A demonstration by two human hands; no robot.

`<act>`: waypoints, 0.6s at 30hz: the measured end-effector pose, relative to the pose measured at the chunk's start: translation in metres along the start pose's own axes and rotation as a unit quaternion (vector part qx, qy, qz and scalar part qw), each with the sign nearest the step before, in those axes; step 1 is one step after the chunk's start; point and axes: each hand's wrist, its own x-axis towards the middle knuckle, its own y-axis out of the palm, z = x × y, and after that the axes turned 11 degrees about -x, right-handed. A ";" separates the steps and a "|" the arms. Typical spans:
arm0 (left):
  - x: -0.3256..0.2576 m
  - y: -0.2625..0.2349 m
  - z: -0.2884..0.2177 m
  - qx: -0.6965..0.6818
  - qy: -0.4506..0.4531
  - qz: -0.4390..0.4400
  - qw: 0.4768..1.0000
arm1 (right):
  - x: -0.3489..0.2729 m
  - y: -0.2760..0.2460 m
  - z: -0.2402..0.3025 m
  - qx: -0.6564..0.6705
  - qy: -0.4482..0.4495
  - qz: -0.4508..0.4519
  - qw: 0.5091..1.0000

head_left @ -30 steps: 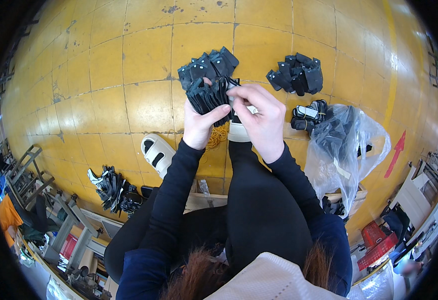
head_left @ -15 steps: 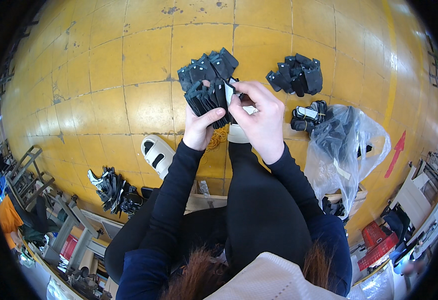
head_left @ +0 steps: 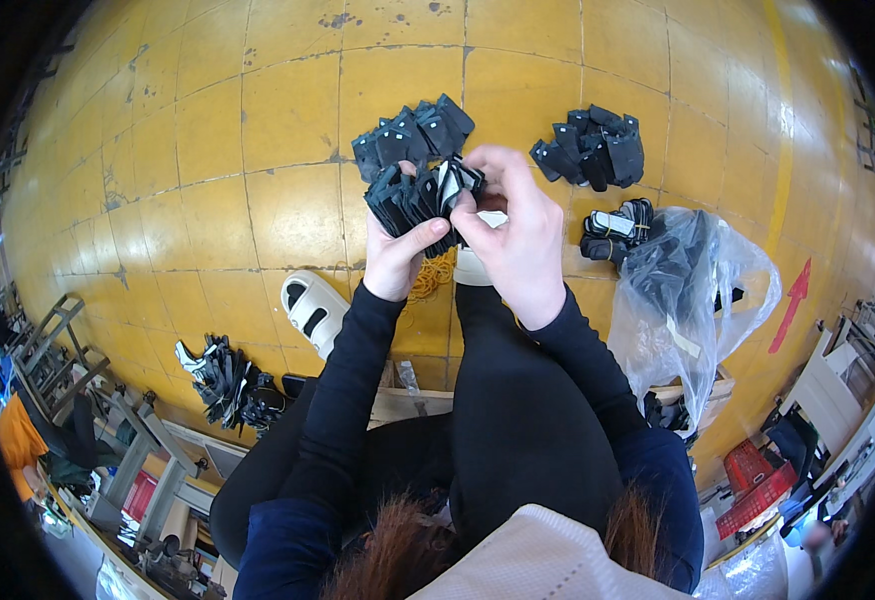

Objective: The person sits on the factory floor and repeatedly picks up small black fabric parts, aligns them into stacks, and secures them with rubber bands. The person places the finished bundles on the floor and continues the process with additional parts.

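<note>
A thick stack of flat black pieces [head_left: 398, 203], perhaps cloth, is clasped in my left hand [head_left: 390, 262], its thumb pressed across the near side. My right hand [head_left: 520, 240] is closed at the right end of this stack, thumb and fingers pinching the edge pieces. One of those shows a pale grey-white face [head_left: 449, 180] between the hands. Just beyond, a fanned pile of similar black pieces [head_left: 398, 140] with small white marks lies on the floor. The tips of my right fingers are partly hidden behind the pieces.
At right lie another black pile [head_left: 593, 150], banded bundles [head_left: 618, 228] and a clear plastic bag [head_left: 658, 270] holding dark items. Yellow bands [head_left: 432, 280] lie below my hands, near a beige slipper [head_left: 316, 312]. More black-and-white pieces [head_left: 223, 385] sit at left on the yellow tiled floor.
The pale-faced piece has tipped in toward the stack, and more dark edges show by my right fingertips. My right hand has shifted slightly; my left keeps its hold.
</note>
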 end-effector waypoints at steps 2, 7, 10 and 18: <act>0.001 0.002 0.000 -0.023 0.005 -0.008 1.000 | -0.001 0.001 -0.002 -0.002 -0.015 -0.003 1.000; 0.003 0.006 -0.004 -0.076 0.010 -0.015 0.997 | 0.001 0.002 -0.006 0.001 -0.064 -0.006 0.998; 0.003 0.007 -0.005 -0.083 0.004 -0.010 0.996 | 0.000 0.001 -0.005 0.023 -0.063 0.002 0.998; 0.002 0.008 -0.004 -0.089 0.004 -0.014 0.996 | 0.001 0.003 -0.003 -0.008 -0.047 -0.016 0.999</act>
